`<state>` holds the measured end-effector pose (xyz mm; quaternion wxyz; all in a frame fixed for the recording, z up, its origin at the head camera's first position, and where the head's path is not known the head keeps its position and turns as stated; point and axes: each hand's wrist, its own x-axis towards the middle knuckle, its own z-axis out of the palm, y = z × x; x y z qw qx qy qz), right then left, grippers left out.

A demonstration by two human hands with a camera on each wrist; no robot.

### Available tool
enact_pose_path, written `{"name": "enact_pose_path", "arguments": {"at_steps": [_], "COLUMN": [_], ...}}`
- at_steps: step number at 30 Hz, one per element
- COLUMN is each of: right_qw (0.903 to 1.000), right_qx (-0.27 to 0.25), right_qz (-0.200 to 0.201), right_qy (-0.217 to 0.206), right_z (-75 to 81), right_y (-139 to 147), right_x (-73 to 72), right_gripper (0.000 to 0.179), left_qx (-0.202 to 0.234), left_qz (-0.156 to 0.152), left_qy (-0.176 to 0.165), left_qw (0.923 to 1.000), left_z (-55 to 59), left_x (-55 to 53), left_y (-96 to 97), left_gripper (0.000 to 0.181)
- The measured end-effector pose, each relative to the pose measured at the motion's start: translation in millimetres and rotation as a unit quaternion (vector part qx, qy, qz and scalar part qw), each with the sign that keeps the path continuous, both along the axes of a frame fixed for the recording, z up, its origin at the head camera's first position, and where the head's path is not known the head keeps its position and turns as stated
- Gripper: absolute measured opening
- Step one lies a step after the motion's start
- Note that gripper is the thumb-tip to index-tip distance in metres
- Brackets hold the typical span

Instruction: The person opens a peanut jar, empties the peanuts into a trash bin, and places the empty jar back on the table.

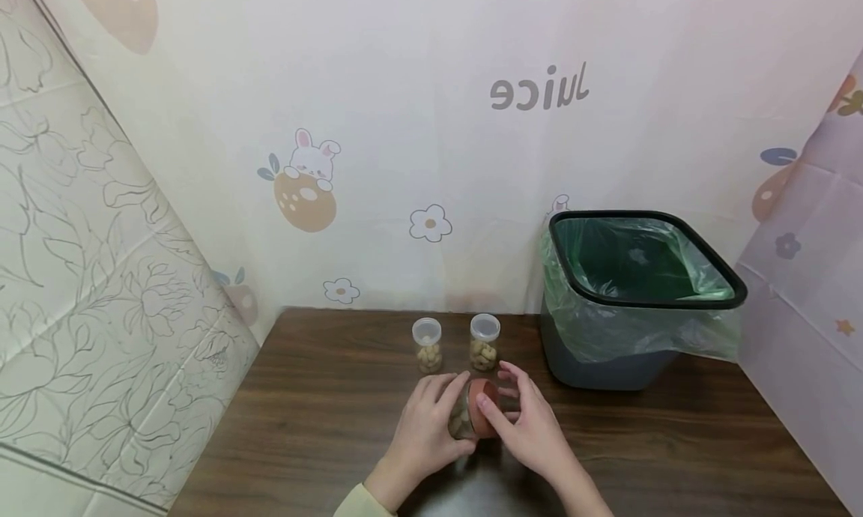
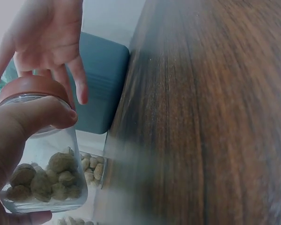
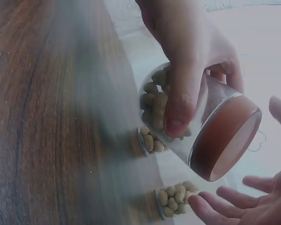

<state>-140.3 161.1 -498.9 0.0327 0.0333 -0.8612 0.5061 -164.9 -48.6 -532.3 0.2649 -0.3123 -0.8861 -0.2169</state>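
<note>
A clear glass jar (image 1: 461, 421) with a reddish-brown lid (image 3: 227, 138) is tilted on its side just above the table. My left hand (image 1: 426, 427) grips the jar's body, its thumb laid along the glass. Round, wrinkled, brown nut-like pieces (image 2: 42, 180) fill the jar's lower part. Beside the lid is my right hand (image 1: 533, 431), fingers spread and fairly straight. In the right wrist view a gap shows between those fingers and the lid. Two small clear jars of peanuts, a left one (image 1: 428, 346) and a right one (image 1: 484, 343), stand upright behind the hands.
A dark grey bin (image 1: 607, 360) with a black rim and a green-tinted plastic liner (image 1: 580, 322) stands at the back right. The brown wooden table (image 1: 317, 404) meets a patterned wall covering (image 1: 377, 165) at its back edge.
</note>
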Motion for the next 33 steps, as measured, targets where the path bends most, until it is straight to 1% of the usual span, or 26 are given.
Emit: {"name": "enact_pose_path", "arguments": {"at_steps": [5, 11, 16, 21, 29, 33], "right_qw": [0.9996, 0.9993, 0.9992, 0.9993, 0.9994, 0.9992], "right_qx": [0.011, 0.026, 0.021, 0.009, 0.015, 0.002], "right_qz": [-0.004, 0.007, 0.016, 0.012, 0.012, 0.013], "right_qy": [-0.026, -0.026, -0.029, -0.036, -0.029, -0.036], "right_z": [-1.5, -3.5, -4.2, -2.7, -2.8, -3.2], "right_y": [-1.9, -4.0, -6.7, -7.5, -9.0, -9.2], "right_x": [0.7, 1.3, 1.0, 1.0, 1.5, 2.4], "right_gripper": [0.064, 0.058, 0.057, 0.058, 0.053, 0.054], "left_qx": [-0.004, -0.001, -0.003, -0.008, -0.013, -0.015], "left_qz": [0.01, 0.007, 0.01, 0.013, 0.015, 0.015], "left_qy": [0.003, 0.013, 0.019, 0.014, 0.018, 0.016], "left_qw": [0.9999, 0.9999, 0.9998, 0.9998, 0.9996, 0.9996], "left_z": [1.1, -0.7, -1.7, -1.5, -0.9, -1.0], "left_x": [0.0, -1.1, -1.4, -1.0, -0.2, 0.6], "left_y": [0.0, 0.5, 0.5, 0.2, 1.2, 1.2], "left_gripper": [0.107, 0.107, 0.107, 0.106, 0.106, 0.106]}}
